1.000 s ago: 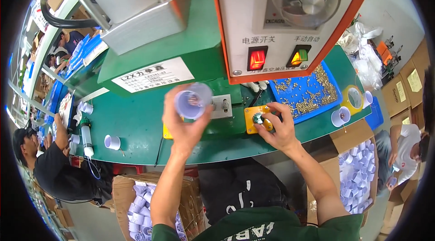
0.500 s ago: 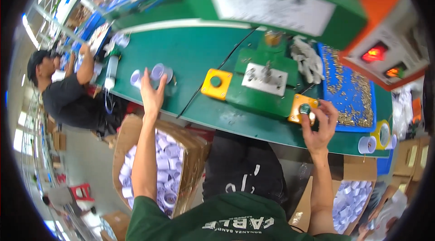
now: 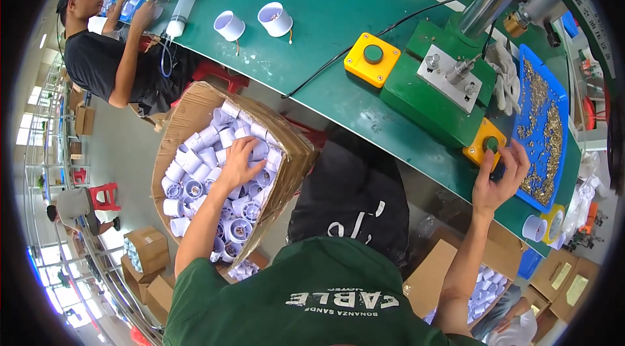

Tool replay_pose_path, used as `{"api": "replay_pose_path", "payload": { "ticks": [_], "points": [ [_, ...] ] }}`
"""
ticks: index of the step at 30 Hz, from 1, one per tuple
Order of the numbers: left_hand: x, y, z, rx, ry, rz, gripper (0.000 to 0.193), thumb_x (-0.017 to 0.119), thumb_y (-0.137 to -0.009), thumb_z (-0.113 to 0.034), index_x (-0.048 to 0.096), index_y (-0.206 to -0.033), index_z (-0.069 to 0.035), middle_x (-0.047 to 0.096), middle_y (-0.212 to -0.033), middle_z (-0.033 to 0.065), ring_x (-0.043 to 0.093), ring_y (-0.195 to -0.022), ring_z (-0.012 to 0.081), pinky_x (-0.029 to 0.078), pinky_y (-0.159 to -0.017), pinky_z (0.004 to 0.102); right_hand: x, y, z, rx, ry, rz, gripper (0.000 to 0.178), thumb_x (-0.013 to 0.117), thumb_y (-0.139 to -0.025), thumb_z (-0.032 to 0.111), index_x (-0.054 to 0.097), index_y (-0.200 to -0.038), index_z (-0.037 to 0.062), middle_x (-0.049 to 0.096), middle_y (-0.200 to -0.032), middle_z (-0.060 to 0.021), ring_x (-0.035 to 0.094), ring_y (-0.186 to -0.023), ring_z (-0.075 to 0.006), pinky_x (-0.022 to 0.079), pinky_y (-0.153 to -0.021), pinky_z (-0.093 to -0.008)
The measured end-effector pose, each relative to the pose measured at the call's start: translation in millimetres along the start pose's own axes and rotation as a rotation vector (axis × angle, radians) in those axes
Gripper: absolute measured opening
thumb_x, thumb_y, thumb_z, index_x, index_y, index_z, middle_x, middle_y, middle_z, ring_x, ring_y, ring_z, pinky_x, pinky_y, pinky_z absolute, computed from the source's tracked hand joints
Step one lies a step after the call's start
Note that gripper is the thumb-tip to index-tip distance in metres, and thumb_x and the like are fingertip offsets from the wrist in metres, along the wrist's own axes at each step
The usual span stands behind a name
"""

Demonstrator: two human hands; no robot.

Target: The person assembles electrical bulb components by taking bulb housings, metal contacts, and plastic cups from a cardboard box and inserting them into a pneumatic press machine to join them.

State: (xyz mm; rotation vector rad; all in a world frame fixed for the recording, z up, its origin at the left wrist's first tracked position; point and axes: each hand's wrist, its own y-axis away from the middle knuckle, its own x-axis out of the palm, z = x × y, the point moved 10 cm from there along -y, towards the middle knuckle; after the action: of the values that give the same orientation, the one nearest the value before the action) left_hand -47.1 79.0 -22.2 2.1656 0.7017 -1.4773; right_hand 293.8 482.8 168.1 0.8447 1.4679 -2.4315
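My left hand (image 3: pixel 239 164) is over the cardboard box (image 3: pixel 170 102), its fingers spread on top of the heap of white plastic cups (image 3: pixel 207 144); none is visibly lifted. At the press, my right hand (image 3: pixel 500 175) rests by the right-hand yellow push-button box (image 3: pixel 480 140), thumb and fingers apart, with nothing visible held. The green press (image 3: pixel 423 102) carries a metal plate (image 3: pixel 449 79) with an upright fixture. Two white cups, a left one (image 3: pixel 229 26) and a right one (image 3: pixel 275 19), stand on the green table.
A blue tray (image 3: pixel 543 196) of small brass-coloured parts lies right of the press, beside white gloves (image 3: pixel 504 76). A second yellow button box (image 3: pixel 372 59) sits left of it. Another carton (image 3: pixel 433 271) of cups is at lower right. A co-worker (image 3: pixel 107 53) sits at far left.
My left hand has left the two cups on the table and come down to the cups in the box. My right hand stays by the right button box. The view has shifted.
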Motion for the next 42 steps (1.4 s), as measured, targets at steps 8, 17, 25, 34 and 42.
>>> {"api": "replay_pose_path", "payload": {
  "ticks": [8,17,25,34,42],
  "points": [
    [6.0,4.0,19.5,-0.167,-0.059,0.012,0.057,0.078,-0.073,-0.025,0.057,-0.122,-0.006,0.052,-0.116,0.0169,0.052,-0.107,0.0378,0.043,-0.091,0.0472,-2.5,2.8,0.0,-0.006,0.029,-0.003,0.022,0.074,-0.081,0.003,0.064,-0.101,0.0008,0.055,-0.122,-0.0178,0.058,-0.097,-0.0259,0.048,-0.086,-0.0355],
    [5.3,11.7,0.7,-0.153,0.072,-0.147,0.038,0.071,-0.081,-0.006,0.059,-0.116,-0.005,0.051,-0.118,0.0184,0.063,-0.089,0.0333,0.053,-0.082,0.0413,-4.2,2.2,-3.7,0.015,-0.007,-0.011,0.024,0.074,-0.080,0.002,0.064,-0.102,0.0007,0.055,-0.122,-0.0173,0.057,-0.093,-0.0243,0.048,-0.083,-0.0344],
    [-4.1,12.9,19.1,-0.103,0.005,-0.153,0.026,0.067,-0.084,-0.009,0.064,-0.109,-0.004,0.055,-0.121,0.0163,0.056,-0.103,0.0310,0.046,-0.091,0.0398,-3.4,-0.7,-11.4,0.084,-0.114,0.003,0.025,0.076,-0.077,0.004,0.065,-0.099,0.0004,0.055,-0.120,-0.0162,0.057,-0.090,-0.0249,0.049,-0.077,-0.0337],
    [0.9,-1.2,29.9,-0.153,0.073,-0.043,0.042,0.069,-0.073,-0.002,0.057,-0.113,-0.004,0.059,-0.110,0.0142,0.055,-0.106,0.0319,0.042,-0.089,0.0445,-4.6,1.4,-17.4,0.129,-0.194,-0.021,0.026,0.078,-0.075,0.004,0.064,-0.096,0.0013,0.054,-0.115,-0.0150,0.055,-0.077,-0.0217,0.048,-0.068,-0.0321],
    [0.3,-15.7,0.6,0.070,-0.234,0.097,0.047,0.071,-0.069,-0.004,0.064,-0.115,-0.010,0.056,-0.118,0.0098,0.051,-0.110,0.0315,0.041,-0.092,0.0443,-1.6,2.7,-19.9,0.144,-0.223,-0.012,0.026,0.078,-0.075,0.004,0.064,-0.097,0.0005,0.055,-0.115,-0.0158,0.056,-0.080,-0.0222,0.049,-0.069,-0.0319]
  ]
}}
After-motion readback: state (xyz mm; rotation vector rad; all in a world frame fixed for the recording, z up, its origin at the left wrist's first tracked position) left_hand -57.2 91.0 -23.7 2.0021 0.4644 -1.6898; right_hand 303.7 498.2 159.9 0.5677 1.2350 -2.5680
